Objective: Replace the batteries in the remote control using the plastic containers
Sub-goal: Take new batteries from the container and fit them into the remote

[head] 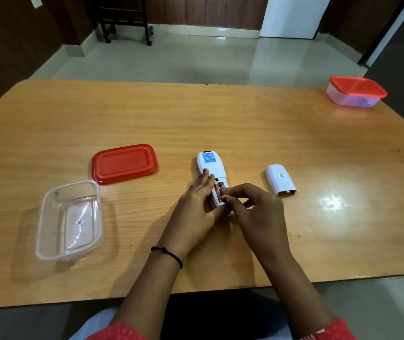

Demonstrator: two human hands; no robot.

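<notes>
A white remote control (pixel 212 165) lies face down at the table's middle with its battery bay uncovered. My left hand (pixel 196 204) holds its left side and near end. My right hand (pixel 252 207) pinches a red battery (pixel 217 191) that sits in the bay. The white battery cover (pixel 280 179) rests to the right of the remote. An empty clear plastic container (pixel 69 220) stands at the left, its red lid (pixel 124 163) lying beside it. A second container with a red lid on (pixel 356 92) sits at the far right corner; something purple shows inside.
The wooden table (pixel 245 123) has its near edge just below my wrists. Beyond the far edge are a tiled floor, a dark wheeled stand (pixel 124 20) and a white panel (pixel 294 15).
</notes>
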